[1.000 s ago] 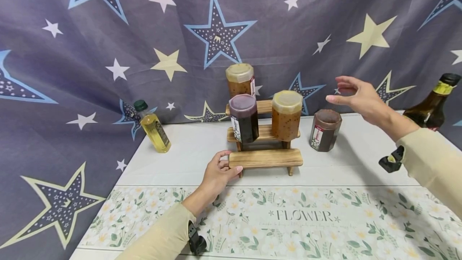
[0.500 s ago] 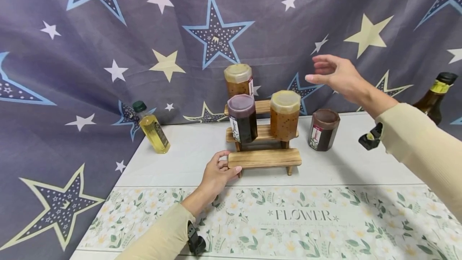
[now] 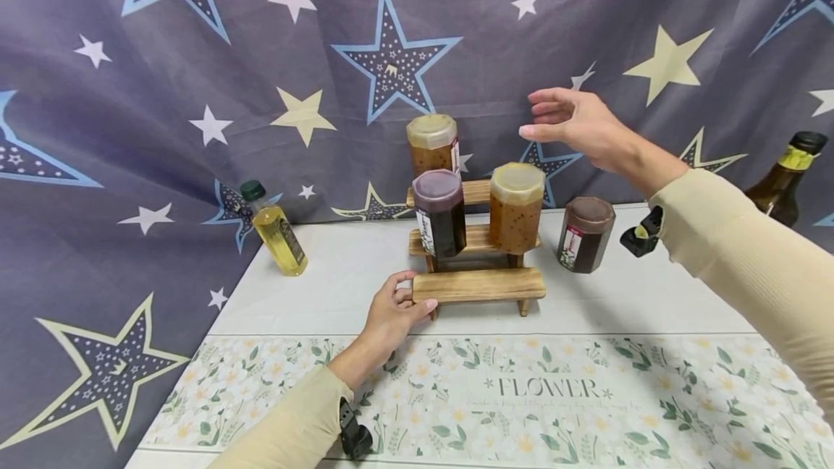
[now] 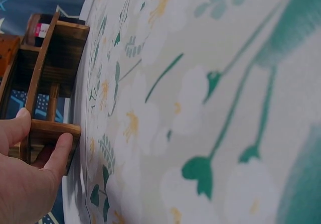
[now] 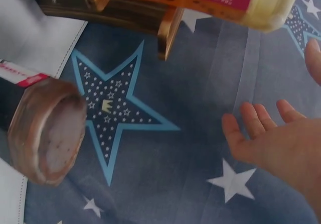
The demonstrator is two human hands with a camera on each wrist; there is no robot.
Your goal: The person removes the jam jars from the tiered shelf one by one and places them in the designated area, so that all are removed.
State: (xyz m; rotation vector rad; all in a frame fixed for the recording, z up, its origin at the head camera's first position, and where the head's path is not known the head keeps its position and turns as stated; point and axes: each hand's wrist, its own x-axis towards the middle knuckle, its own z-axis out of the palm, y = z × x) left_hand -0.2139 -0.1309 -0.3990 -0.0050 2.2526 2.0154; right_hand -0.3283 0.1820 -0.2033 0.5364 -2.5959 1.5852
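Observation:
My left hand (image 3: 389,313) grips the left end of the lowest step of a wooden tiered rack (image 3: 478,285), thumb on its front side. In the left wrist view the thumb and fingers (image 4: 59,156) pinch that step's end. My right hand (image 3: 576,121) hovers in the air, fingers apart and nothing in them. It is up and to the right of an amber jar with a yellowish lid (image 3: 517,208) on the middle step. A dark jar with a purple lid (image 3: 440,214) stands left of that one. Another amber jar (image 3: 433,143) is on the top step.
A dark jar with a brown lid (image 3: 586,235) stands on the table right of the rack. An oil bottle with a green cap (image 3: 275,230) is at the left, a dark brown bottle (image 3: 785,179) at the far right. Behind hangs a star-patterned cloth (image 3: 521,56).
My right hand has moved left and up, from above the brown-lidded jar toward the rack. My left hand keeps its hold on the bottom step. The jars have not moved.

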